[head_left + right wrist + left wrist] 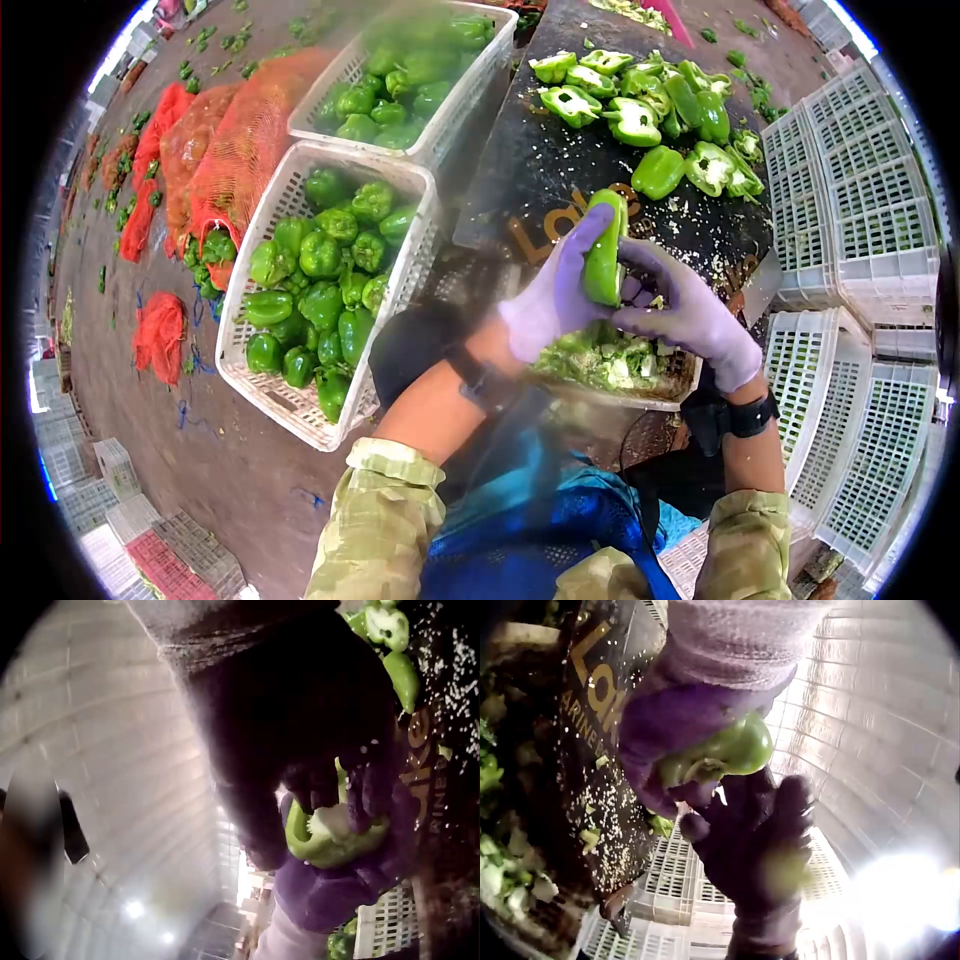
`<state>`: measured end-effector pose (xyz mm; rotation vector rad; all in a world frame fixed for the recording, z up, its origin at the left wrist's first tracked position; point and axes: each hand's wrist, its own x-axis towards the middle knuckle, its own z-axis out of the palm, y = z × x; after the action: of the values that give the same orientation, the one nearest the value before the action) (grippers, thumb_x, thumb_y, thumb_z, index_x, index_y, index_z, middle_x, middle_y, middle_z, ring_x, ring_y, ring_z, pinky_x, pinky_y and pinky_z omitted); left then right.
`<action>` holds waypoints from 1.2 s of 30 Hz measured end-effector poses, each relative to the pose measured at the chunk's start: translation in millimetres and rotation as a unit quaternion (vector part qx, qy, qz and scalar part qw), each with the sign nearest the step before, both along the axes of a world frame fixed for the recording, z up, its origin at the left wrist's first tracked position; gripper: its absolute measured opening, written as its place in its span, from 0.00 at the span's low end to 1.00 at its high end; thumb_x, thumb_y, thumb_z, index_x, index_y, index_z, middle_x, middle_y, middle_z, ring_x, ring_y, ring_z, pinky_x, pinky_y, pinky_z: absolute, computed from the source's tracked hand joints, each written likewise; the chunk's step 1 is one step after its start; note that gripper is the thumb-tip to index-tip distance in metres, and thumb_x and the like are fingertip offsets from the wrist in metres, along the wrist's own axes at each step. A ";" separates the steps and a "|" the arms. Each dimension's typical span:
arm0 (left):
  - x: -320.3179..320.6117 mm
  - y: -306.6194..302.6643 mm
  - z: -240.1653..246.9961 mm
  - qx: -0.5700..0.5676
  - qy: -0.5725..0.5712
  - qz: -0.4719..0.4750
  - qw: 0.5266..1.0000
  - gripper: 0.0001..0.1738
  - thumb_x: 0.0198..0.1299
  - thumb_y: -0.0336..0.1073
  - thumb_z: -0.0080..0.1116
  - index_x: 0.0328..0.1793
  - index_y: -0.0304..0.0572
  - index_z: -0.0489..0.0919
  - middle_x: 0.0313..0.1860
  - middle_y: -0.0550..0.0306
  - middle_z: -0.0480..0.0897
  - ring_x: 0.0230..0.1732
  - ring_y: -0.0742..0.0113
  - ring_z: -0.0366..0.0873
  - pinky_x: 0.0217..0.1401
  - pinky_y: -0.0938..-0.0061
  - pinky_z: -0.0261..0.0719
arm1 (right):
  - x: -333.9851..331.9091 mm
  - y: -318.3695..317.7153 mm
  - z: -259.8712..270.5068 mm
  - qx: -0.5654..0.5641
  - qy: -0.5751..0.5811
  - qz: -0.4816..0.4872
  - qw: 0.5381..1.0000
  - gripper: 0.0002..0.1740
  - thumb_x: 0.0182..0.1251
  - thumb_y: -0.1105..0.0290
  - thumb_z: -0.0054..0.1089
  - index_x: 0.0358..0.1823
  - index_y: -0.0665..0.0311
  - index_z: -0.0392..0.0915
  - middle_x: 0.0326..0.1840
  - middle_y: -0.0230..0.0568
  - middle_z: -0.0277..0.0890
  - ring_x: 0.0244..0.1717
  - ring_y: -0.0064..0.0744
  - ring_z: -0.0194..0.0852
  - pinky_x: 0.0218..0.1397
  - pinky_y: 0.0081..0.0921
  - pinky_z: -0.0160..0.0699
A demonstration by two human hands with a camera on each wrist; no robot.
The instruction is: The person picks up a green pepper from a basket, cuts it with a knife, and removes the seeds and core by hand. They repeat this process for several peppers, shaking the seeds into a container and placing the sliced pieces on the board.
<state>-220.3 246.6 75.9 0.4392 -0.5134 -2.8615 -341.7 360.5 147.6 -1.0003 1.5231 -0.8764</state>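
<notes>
With our left hand (562, 288) we are gripping a cut green pepper (604, 262), the gloved fingers and thumb closing round its outer skin. Our right hand (692, 308) is mostly closed, its fingers bending into the pepper's hollow and pinching at the pale core (330, 821) (the glove is hiding the exact fingertip contact). We are holding the pepper in the air beside the near edge of the dark table (508, 150), toward its near left corner.

Just below that edge, our hands are hanging over a bin (660, 403), where green and whitish scraps (612, 368) are lying. Farther across the table, cut peppers (632, 120) are spreading from the middle toward the right edge, with pale seeds sprinkling the surface around them. Lettering is showing near the left corner, partly behind our left hand.

Off the table's left edge, a white crate (411, 265) is holding green peppers (320, 255), and a second crate (465, 95) of peppers is sitting beyond it. Orange-red mesh sacks (250, 140) are lying left of both. Past the right edge, pale slotted crates (850, 190) are standing in stacks.
</notes>
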 end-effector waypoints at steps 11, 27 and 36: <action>8.7 3.0 -10.4 0.088 0.113 -0.090 0.986 0.29 0.62 0.44 0.62 0.67 0.45 0.68 0.52 0.59 0.77 0.48 0.72 0.79 0.49 0.77 0.81 | 32.0 4.0 9.2 -0.088 0.303 0.053 0.947 0.22 0.48 0.67 0.73 0.44 0.63 0.75 0.38 0.44 0.72 0.39 0.47 0.74 0.40 0.35 0.73; 5.2 -0.6 -6.4 0.022 0.037 -0.049 0.998 0.30 0.65 0.62 0.50 0.59 0.45 0.73 0.45 0.51 0.81 0.39 0.62 0.81 0.42 0.67 0.82 | 45.1 34.4 -14.8 -0.142 -0.150 -0.386 0.899 0.19 0.48 0.83 0.70 0.34 0.59 0.68 0.31 0.29 0.70 0.29 0.19 0.70 0.29 0.15 0.70; 6.9 -1.3 13.8 0.037 0.080 -0.084 0.993 0.38 0.66 0.68 0.40 0.69 0.48 0.67 0.55 0.42 0.78 0.50 0.49 0.81 0.56 0.51 0.79 | 27.4 73.1 5.9 -0.023 0.163 -0.312 0.936 0.30 0.60 0.71 0.65 0.63 0.71 0.66 0.54 0.46 0.75 0.54 0.30 0.73 0.57 0.26 0.74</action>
<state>-213.4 245.3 89.8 0.1827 -0.4363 -3.0522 -314.3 433.6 153.5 -0.7145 2.1739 -1.2283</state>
